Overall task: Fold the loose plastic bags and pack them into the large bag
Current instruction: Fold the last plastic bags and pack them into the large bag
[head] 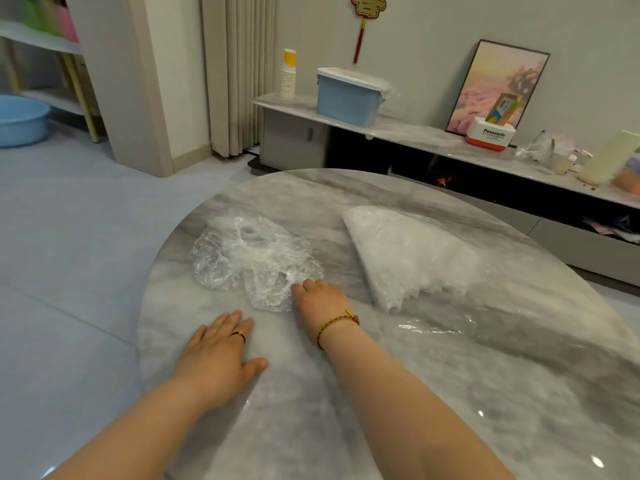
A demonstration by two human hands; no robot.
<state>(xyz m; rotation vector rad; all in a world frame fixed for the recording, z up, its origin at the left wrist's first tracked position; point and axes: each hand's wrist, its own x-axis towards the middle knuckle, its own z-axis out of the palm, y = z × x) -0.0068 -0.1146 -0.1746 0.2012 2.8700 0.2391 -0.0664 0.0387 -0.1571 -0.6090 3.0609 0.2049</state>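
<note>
Left hand (221, 351) flat on table (450, 393), fingers released. Right hand (320, 299) fingers curled on edge of loose plastic bags (249, 251) (crumpled, centre-left); large bag (408, 254) centre-right. Step: likely pulling one free; next calls for flattening.

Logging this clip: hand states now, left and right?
Left hand: open, flat on the table.
Right hand: curled, pinching the loose bag.

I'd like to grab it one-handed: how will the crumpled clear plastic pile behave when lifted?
The crumpled plastic pile looks thin and wrinkled, so probably floppy and very light. It seems several loose pieces, so some may drop away. On the glossy table it would likely slide easily.
</note>
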